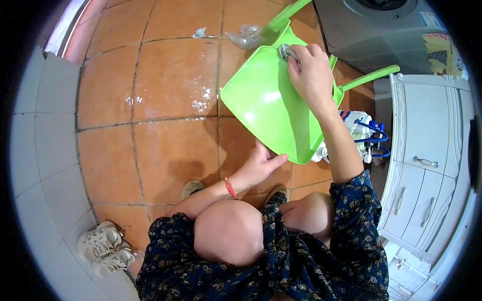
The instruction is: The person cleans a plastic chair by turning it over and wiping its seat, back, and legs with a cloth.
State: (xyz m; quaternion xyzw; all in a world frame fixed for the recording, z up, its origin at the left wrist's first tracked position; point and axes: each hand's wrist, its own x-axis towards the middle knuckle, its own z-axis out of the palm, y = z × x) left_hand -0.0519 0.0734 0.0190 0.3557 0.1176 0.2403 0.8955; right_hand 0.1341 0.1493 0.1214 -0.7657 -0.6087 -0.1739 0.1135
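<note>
A bright green dustpan is held tilted above the tiled floor, with a green handle reaching to the right. My left hand grips its lower edge, thumb on the near face and the other fingers behind it. Near the pan's upper corner, my right hand is closed on a crumpled grey cloth pressed against the green surface. Another green handle shows behind the top of the pan.
Clear plastic and a white scrap lie on the wet orange tiles. A grey washing machine, a white cabinet and bottles stand on the right. White shoes are at the lower left.
</note>
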